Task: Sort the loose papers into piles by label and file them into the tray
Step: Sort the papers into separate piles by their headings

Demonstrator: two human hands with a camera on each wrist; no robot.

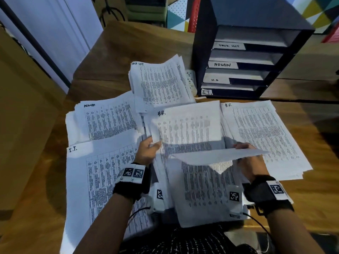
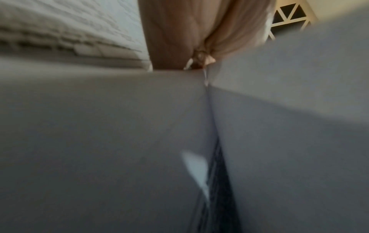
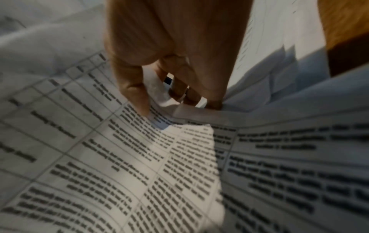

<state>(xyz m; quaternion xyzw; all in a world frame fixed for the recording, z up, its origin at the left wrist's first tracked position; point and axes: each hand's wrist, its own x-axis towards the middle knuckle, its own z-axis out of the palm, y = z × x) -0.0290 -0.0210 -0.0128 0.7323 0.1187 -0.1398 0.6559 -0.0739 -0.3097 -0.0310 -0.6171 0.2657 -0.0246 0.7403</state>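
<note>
Labelled paper piles (image 1: 110,123) before tray (image 1: 244,57)

White papers (image 1: 264,132) everywhere, packed with black printed columns and grid tables, black handwritten labels in the corners. Brown wood-grain surface (image 1: 113,57) underneath, warmer orange-brown along the near edge. Dark navy tray (image 1: 203,52), grey shelves, white label strips lettered in black. Black wrist straps (image 1: 132,187), white tags with black square-code patterns. Behind, a wall panel (image 1: 178,13) in bright triangles: teal, yellow, red, white with dots. Off left, pale white-blue door (image 1: 60,30), black bar running diagonally across. Down at bottom edge, black cloth (image 1: 192,241) crossed by thin white lines.
</note>
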